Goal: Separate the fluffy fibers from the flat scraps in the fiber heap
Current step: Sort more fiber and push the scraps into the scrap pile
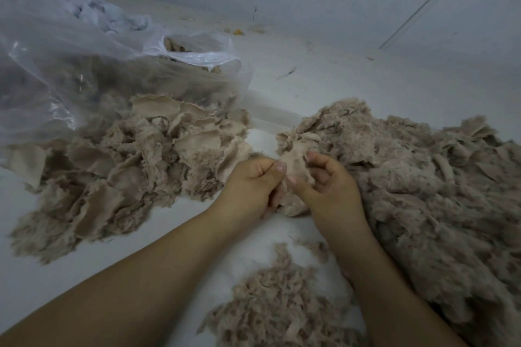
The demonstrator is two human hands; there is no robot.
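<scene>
A large beige fiber heap (pixel 417 183) spreads over the right side of the white floor. On the left lies a pile of flat, torn scraps (pixel 132 160) with fuzzy edges. A smaller fluffy pile (pixel 279 307) sits at the bottom centre between my forearms. Both hands meet at the heap's left edge around one beige clump (pixel 296 172). My left hand (pixel 253 180) pinches the clump with curled fingers and thumb. My right hand (pixel 327 180) grips it from the other side, fingers curled.
A big clear plastic bag (pixel 84 65) holding more beige scraps lies at the back left, its mouth facing the scrap pile. A white wall rises behind. Small bits of debris (pixel 238 32) dot the floor near the wall.
</scene>
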